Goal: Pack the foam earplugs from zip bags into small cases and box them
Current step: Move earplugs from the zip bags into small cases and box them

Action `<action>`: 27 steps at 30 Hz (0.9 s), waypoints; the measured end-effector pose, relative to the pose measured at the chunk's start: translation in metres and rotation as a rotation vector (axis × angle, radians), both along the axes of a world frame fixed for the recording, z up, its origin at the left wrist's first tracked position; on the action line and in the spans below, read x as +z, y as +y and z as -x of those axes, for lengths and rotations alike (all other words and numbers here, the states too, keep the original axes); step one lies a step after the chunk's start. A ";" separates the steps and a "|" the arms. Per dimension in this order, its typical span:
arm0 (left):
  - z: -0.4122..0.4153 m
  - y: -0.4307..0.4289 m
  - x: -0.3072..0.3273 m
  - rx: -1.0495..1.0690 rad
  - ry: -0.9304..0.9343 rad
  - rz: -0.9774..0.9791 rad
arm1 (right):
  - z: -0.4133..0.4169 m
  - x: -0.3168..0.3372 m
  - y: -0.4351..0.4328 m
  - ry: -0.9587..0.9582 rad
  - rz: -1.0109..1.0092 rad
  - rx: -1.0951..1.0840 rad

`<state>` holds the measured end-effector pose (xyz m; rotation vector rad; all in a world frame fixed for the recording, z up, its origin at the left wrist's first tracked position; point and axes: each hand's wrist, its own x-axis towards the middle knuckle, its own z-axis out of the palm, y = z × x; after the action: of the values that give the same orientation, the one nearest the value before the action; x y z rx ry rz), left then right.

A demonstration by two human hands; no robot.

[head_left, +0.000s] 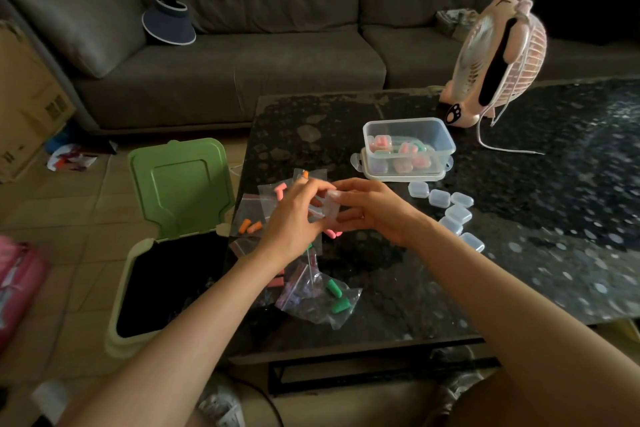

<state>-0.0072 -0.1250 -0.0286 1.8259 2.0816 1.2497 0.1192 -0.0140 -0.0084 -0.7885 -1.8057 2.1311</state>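
Head view: my left hand (294, 218) and right hand (375, 213) meet above the table (381, 274), the fingers of both curled round a small clear case (329, 206). Under them lie zip bags (311, 291) of earplugs. Empty cases (450, 211) sit in a row near the plastic box (408, 135), which holds filled ones.

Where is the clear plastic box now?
In the head view, the clear plastic box stands on the dark table, right of centre, between the pink fan and the empty small cases.
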 end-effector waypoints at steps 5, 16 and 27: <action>-0.001 0.001 0.001 0.022 -0.087 0.008 | 0.000 0.000 0.000 0.043 -0.020 -0.028; 0.002 0.000 0.006 0.084 0.037 -0.117 | 0.000 0.003 -0.003 0.058 0.087 0.052; 0.001 0.002 0.003 0.023 -0.072 -0.054 | -0.001 -0.001 0.000 0.061 0.002 -0.017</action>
<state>-0.0077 -0.1234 -0.0260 1.7552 2.0564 1.3689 0.1205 -0.0145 -0.0091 -0.7289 -1.7603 2.1227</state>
